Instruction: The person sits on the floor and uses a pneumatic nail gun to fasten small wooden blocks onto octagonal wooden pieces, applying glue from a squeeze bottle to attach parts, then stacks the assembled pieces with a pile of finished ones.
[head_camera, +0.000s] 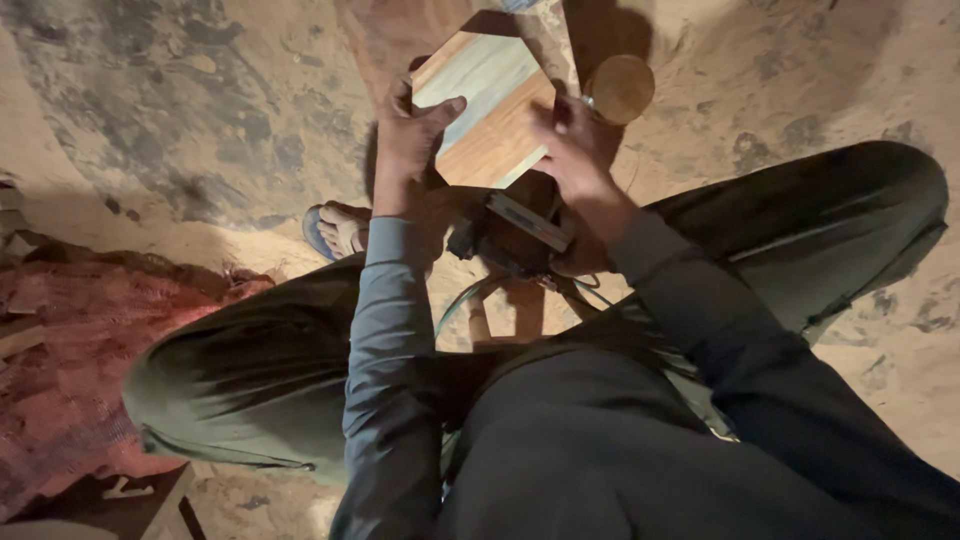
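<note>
— What do the hands hold?
— The left hand (408, 135) and right hand (570, 150) grip a wood board (485, 110) by its sides, low over the dirt.
— And the round tin (620, 88)?
— Beside the board. Its lid is on.

Octagonal wooden board (487, 110), pale and tan grain bands, lying flat, gripped at left and right edges.

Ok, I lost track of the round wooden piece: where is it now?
In the head view, the round wooden piece sits top centre, just right of the octagonal board, beside the right hand.
</note>
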